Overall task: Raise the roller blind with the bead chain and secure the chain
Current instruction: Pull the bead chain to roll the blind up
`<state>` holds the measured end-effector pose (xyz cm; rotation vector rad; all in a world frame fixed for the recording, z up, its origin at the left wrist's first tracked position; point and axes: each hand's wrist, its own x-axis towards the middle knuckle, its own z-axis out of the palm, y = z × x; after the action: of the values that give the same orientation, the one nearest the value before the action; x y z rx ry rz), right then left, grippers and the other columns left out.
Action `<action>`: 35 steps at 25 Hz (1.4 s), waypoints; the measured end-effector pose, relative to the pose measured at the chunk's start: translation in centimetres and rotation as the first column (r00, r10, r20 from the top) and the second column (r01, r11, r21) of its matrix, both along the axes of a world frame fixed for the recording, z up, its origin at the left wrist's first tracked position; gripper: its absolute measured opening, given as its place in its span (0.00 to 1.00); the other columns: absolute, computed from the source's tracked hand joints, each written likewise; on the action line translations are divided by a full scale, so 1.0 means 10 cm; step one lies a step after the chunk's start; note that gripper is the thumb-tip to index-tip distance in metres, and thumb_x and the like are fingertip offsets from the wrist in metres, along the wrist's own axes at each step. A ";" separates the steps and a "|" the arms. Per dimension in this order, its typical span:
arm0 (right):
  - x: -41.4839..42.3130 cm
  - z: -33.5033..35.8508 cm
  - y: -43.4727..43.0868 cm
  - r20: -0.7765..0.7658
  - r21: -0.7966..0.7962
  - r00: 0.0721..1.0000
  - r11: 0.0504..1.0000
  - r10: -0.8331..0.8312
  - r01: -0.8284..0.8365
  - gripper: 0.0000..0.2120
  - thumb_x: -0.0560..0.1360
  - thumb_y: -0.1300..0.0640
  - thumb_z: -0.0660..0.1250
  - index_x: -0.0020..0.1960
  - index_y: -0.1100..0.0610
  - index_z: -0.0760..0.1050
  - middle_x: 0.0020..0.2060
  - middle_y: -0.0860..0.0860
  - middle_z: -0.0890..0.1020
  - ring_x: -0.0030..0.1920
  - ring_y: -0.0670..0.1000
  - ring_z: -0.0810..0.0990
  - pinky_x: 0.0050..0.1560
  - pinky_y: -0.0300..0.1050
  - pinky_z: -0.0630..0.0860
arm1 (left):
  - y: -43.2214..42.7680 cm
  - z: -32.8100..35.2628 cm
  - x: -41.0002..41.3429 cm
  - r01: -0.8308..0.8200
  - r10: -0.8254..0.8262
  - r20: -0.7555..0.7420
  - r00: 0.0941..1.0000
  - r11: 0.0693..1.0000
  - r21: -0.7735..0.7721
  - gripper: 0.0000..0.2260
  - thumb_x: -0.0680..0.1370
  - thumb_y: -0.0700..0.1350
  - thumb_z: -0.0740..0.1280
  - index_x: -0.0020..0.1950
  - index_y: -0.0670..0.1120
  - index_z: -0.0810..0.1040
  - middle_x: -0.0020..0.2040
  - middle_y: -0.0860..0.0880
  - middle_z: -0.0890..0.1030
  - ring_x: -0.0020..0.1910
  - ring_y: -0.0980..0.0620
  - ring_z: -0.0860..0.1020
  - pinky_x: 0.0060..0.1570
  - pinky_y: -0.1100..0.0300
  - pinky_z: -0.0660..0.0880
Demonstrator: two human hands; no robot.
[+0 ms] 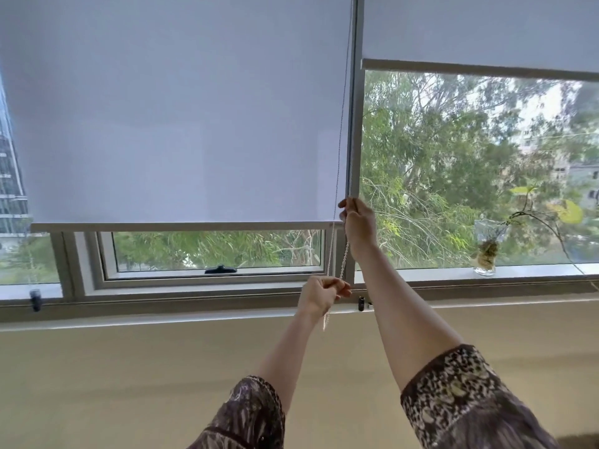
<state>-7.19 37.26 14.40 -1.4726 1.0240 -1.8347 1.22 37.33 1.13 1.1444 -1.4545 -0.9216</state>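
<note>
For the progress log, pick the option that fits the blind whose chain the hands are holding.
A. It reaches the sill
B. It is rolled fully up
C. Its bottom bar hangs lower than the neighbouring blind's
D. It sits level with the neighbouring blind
C: the left blind's bottom bar hangs just above the small window handle, well below the right blind's bar, while the right hand and left hand grip the bead chain.

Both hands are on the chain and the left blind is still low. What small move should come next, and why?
Probably a downward pull with the right hand, which grips the bead chain high while the left hand holds it lower. The left blind's bottom rail hangs well below that of the right blind, so raising isn't finished.
</note>
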 end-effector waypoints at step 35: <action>-0.32 -0.42 0.16 -0.088 0.253 0.995 0.967 0.048 -0.024 0.11 0.80 0.58 0.58 0.49 0.56 0.79 0.48 0.56 0.83 0.52 0.55 0.79 0.58 0.51 0.75 | 0.04 0.38 -0.02 -0.091 0.076 -0.132 0.988 0.989 -0.116 0.10 0.78 0.36 0.66 0.40 0.47 0.83 0.39 0.44 0.86 0.40 0.50 0.82 0.49 0.52 0.79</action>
<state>-10.35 38.82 10.19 -1.4226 1.2182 -1.5568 0.98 37.75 4.98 1.0302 -1.3308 -0.8210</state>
